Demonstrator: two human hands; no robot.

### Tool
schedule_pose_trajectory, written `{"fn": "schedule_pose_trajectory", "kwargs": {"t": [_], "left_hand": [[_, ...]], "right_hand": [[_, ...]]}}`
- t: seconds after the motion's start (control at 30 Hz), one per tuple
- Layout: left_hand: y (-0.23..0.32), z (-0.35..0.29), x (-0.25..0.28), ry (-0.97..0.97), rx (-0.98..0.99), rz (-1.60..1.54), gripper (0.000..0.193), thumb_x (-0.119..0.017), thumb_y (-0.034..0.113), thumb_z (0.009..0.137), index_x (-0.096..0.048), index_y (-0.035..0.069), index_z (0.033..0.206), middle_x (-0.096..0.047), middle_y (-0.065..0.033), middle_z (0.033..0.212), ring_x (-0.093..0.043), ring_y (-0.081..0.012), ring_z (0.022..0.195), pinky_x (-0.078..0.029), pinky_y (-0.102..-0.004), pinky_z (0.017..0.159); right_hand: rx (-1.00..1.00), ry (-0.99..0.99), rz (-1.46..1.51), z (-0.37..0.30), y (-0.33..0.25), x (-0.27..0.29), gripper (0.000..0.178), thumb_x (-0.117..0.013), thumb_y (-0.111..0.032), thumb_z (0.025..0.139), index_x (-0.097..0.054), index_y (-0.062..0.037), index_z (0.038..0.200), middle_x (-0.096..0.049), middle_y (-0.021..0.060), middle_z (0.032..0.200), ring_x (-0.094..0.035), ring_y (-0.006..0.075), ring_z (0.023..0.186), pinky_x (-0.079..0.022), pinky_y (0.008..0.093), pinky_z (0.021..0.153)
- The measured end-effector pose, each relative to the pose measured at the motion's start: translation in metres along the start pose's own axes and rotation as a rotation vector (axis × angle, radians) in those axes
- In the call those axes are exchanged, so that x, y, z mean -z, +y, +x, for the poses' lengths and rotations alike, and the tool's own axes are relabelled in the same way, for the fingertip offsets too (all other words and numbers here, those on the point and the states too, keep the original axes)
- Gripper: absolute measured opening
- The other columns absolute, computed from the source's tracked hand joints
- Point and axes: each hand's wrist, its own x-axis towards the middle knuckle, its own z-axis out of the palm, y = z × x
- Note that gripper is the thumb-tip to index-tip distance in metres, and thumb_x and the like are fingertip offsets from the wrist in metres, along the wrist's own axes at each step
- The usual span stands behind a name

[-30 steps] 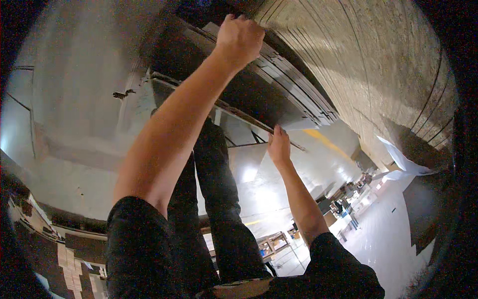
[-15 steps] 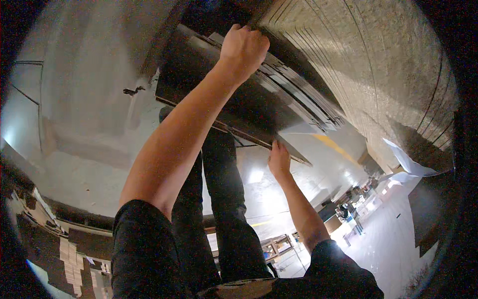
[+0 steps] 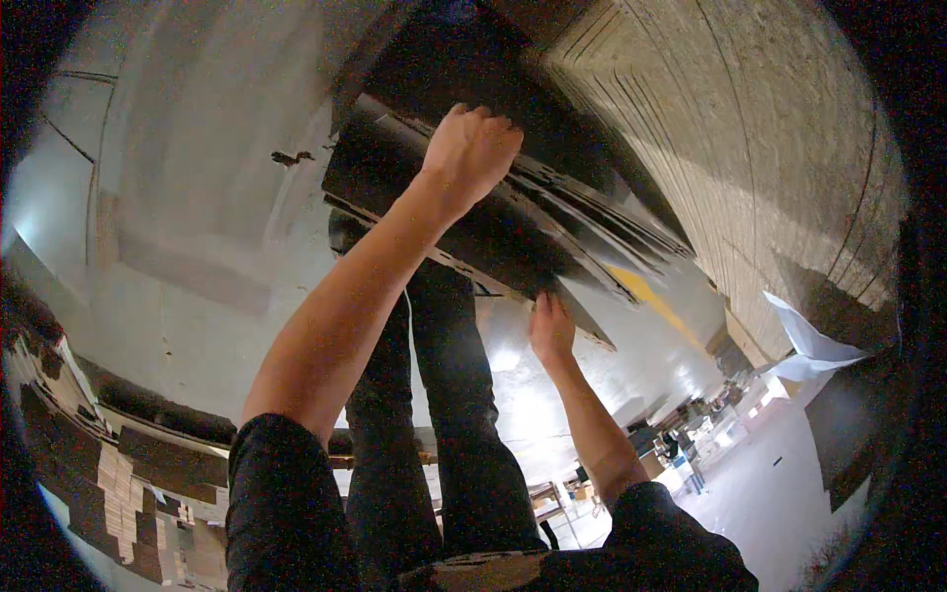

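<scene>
A dark brown flat sheet, seemingly cardboard, (image 3: pixel 503 237) lies slanted in front of my legs. My right hand (image 3: pixel 552 328) grips its near edge, with the fingers closed over the rim. Farther off, my left hand (image 3: pixel 475 148) is closed in a fist at the far edges of several similar layered sheets (image 3: pixel 582 222). Its fingertips are hidden, but it appears to hold those edges. The sheets fan slightly apart toward the right, and my left forearm covers part of the near one.
A tall stack of pale brown boards (image 3: pixel 691 128) rises at the upper right, with a white paper (image 3: pixel 809 340) sticking out from it. Grey floor (image 3: pixel 187 227) spreads to the left. More stacked cardboard (image 3: pixel 128 493) stands at the lower left. My legs (image 3: pixel 454 395) are close beneath the sheets.
My left hand has come nearer to me, and the sheet edges beside it have shifted and spread. My right hand keeps its grip, slightly lower in view.
</scene>
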Motion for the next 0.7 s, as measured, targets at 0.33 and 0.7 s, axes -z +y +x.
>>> {"fn": "schedule_pose_trajectory", "kwargs": {"t": [0.33,0.7], "left_hand": [[0.017,-0.065,0.006,-0.059,-0.01,-0.093,0.013,-0.067,0.025,0.085,-0.069,0.013,0.09,-0.068,-0.0026,0.088,-0.066,-0.0219,0.094,-0.049,-0.0376,0.083],[0.032,-0.11,0.016,-0.38,-0.102,0.18,0.073,-0.086,0.043,0.063,-0.059,0.011,0.123,-0.062,-0.0034,0.118,-0.058,-0.022,0.116,-0.041,-0.0452,0.104]], "right_hand": [[0.361,0.41,-0.108,0.021,-0.002,0.042,0.044,-0.071,-0.031,0.085,-0.062,-0.0109,0.124,-0.051,0.0158,0.117,-0.049,0.0346,0.112,-0.04,0.048,0.093],[0.305,-0.002,0.089,0.063,-0.03,0.072,0.127,-0.089,-0.051,0.055,-0.023,-0.01,0.155,-0.042,0.0242,0.142,-0.042,0.0463,0.129,-0.032,0.0612,0.107]]}}
